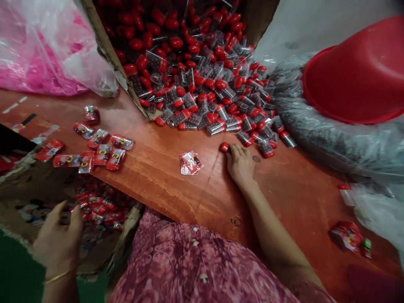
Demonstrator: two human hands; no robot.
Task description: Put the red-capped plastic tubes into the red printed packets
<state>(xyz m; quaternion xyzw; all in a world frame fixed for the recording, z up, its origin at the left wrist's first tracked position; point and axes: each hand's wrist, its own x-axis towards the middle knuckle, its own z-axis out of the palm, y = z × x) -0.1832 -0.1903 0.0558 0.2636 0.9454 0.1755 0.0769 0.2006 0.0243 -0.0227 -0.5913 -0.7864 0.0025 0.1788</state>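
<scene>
My right hand (242,168) rests on the table with its fingers closed round a small container; its red cap (224,147) shows, while the body is hidden under the fingers. Left of it lies a small stack of red and white printed cards (190,163). My left hand (59,235) hangs over an open cardboard box (38,181) below the table edge, thumb and fingers apart, with nothing visible in it. Inside that box are many red packed pieces (101,206). Several similar labelled packs (102,154) lie on the table's left side.
A tipped carton (110,54) spills clear containers with red caps (202,101) onto the wooden table (164,185). A red tub (356,71) sits on a plastic bag (303,130) at right. A pink-filled bag (47,50) stands at left; a red pack (346,235) lies far right.
</scene>
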